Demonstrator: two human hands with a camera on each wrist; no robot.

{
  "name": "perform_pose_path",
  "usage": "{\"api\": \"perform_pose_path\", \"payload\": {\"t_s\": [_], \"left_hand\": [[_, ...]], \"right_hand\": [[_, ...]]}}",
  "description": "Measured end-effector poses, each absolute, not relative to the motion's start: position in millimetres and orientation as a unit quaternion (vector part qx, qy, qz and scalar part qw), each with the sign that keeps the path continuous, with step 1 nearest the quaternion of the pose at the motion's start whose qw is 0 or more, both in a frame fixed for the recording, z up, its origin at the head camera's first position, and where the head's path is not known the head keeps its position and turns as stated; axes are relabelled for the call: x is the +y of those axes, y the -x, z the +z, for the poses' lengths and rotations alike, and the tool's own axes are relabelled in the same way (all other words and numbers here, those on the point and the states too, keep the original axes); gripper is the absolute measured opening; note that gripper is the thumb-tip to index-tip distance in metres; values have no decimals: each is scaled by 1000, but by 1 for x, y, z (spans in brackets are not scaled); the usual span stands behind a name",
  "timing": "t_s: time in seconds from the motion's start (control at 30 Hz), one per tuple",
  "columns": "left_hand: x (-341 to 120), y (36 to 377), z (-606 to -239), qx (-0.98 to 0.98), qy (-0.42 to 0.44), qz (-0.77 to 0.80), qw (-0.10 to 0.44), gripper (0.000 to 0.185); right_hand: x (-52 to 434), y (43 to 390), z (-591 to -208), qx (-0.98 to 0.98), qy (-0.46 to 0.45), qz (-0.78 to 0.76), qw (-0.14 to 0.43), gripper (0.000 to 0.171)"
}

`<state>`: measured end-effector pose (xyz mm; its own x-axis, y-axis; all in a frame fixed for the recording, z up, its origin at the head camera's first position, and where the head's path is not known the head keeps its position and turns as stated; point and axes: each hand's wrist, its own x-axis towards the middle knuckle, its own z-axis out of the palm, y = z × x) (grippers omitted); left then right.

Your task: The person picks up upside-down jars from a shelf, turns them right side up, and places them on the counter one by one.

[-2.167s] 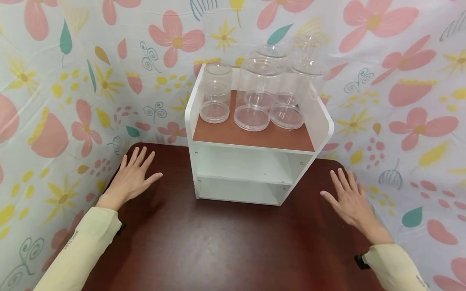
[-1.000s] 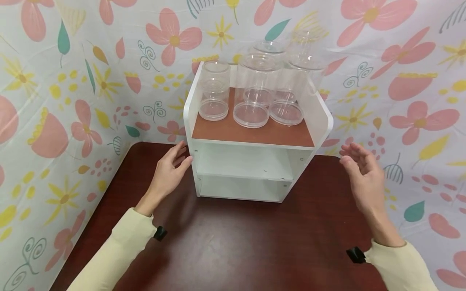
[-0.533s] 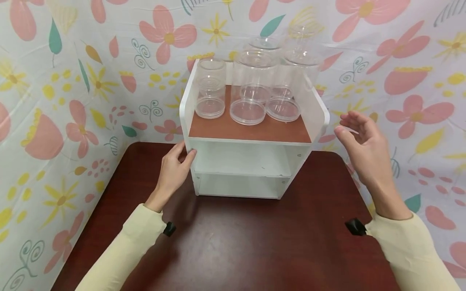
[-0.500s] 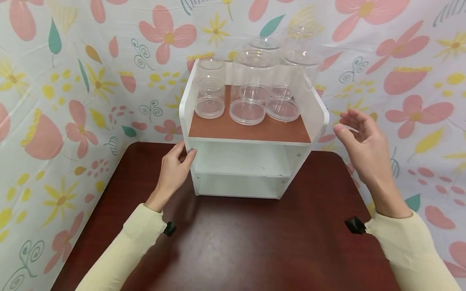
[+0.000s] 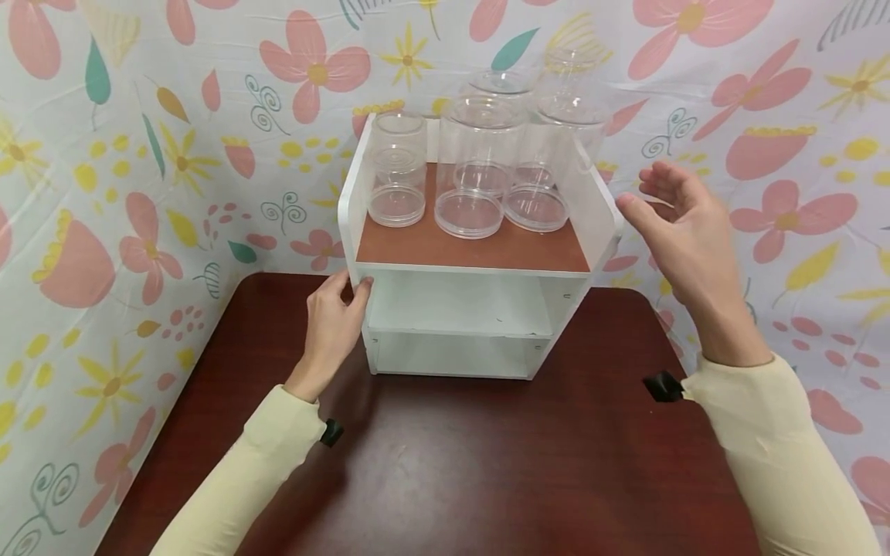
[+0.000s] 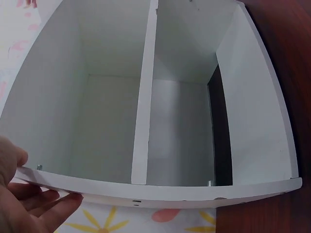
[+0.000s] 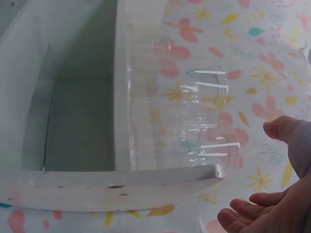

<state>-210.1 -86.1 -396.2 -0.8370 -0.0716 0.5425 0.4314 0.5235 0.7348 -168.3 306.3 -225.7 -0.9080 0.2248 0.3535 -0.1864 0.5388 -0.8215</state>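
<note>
A small white shelf unit [image 5: 603, 228] stands on the table, with a brown top board [image 5: 473, 258] and two open compartments below. Clear cylindrical containers stand on that board: one at the left [image 5: 396, 207], one in the middle [image 5: 469, 215], one at the right [image 5: 535, 210], with more clear shapes behind. My left hand [image 5: 328, 328] pinches the left side panel, thumb at its front edge; in the left wrist view the fingers [image 6: 56, 208] lie along its outer face. My right hand [image 5: 695, 239] hovers beside the right panel, fingers loosely bent, holding nothing; the right wrist view shows a gap.
The dark red-brown table [image 5: 445, 463] extends in front of the shelf unit and to both sides. A flower-printed curtain [image 5: 292, 139] hangs close behind and along the sides. In the left wrist view a dark strip [image 6: 222, 131] shows inside one compartment.
Both hands have risen off the table. My left hand moved right and took hold of the shelf's left panel; my right hand moved up and inward to beside the right panel.
</note>
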Motion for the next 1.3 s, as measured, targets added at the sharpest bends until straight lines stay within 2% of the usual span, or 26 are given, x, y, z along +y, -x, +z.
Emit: {"api": "perform_pose_path", "payload": {"t_s": [0.4,0.63,1.03,1.1,1.2,1.3], "left_hand": [[-83,214,-396,-835,102,-455,291,15],[-83,215,-396,-836,102,-455,289,13],[-85,214,-395,-839,107,-448,289,12],[-85,214,-395,-839,108,-448,290,12],[-85,215,-395,-837,107,-452,289,12],[-85,215,-395,-836,104,-455,288,14]], "right_hand": [[290,201,-211,-844,5,497,201,76],[286,215,-202,-851,14,497,170,86],[280,232,-195,-861,28,484,154,96],[279,234,-195,-861,24,483,155,92],[277,237,-196,-859,16,486,162,76],[276,238,-196,-858,10,487,164,75]]}}
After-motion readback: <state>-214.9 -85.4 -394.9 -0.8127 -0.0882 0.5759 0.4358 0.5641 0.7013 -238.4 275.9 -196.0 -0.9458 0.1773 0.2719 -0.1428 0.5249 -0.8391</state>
